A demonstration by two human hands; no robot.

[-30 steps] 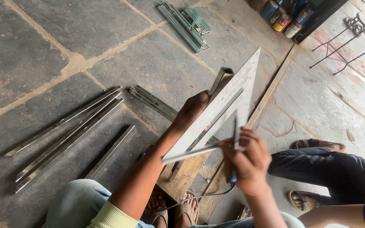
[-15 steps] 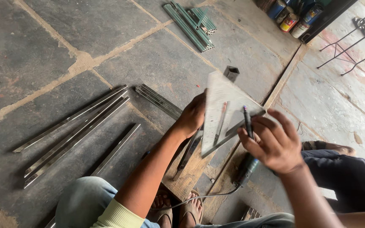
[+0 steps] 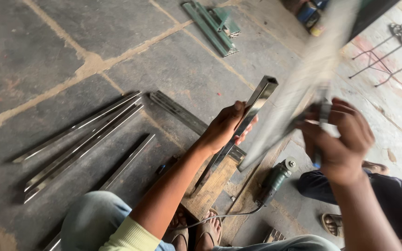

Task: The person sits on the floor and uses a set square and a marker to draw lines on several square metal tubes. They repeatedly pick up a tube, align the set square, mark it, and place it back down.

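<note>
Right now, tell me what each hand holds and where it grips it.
Left hand grips the square metal tube around its middle. Right hand holds a blurred flat metal piece near its lower part.

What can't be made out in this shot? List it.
Head view only:
- The long pale piece in the right hand: motion blur hides its shape.
- The small dark tool in that hand: blurred, fingers cover it.
- The steel tube: the left hand covers its middle.
- Seated neighbour: cut off by the frame edge.
</note>
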